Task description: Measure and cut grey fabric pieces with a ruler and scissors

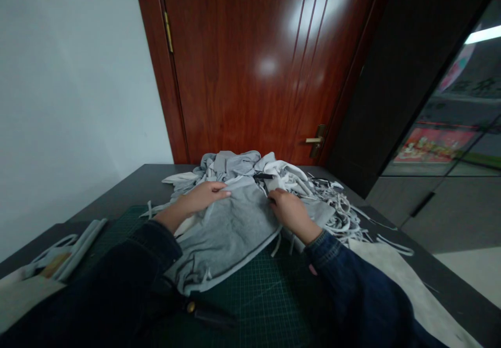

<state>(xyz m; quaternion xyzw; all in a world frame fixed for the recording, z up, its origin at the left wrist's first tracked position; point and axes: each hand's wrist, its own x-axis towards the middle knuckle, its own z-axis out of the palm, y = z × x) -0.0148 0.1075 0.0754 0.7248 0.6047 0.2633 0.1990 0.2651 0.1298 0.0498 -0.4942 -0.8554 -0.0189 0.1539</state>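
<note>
A piece of grey knit fabric [238, 220] with a pale edge spreads over the green cutting mat [262, 296], its near end rumpled. My left hand [203, 198] pinches its upper left edge between thumb and fingers. On the far right side of the cloth, my right hand [289, 212] is closed on its edge, fingertips partly hidden. Just beyond the right hand, a short dark stick-like object [264, 176] lies against the cloth pile. Dark-handled scissors [209, 314] rest on the mat near me, partly covered by my left sleeve.
A heap of grey and white cloth [235, 163] stands at the table's back, before a wooden door [250, 76]. Thin fabric strips [342, 212] tangle at right. A pale sheet [407, 285] lies front right; folded cloth pieces [80, 249] lie left. A dark cabinet stands right.
</note>
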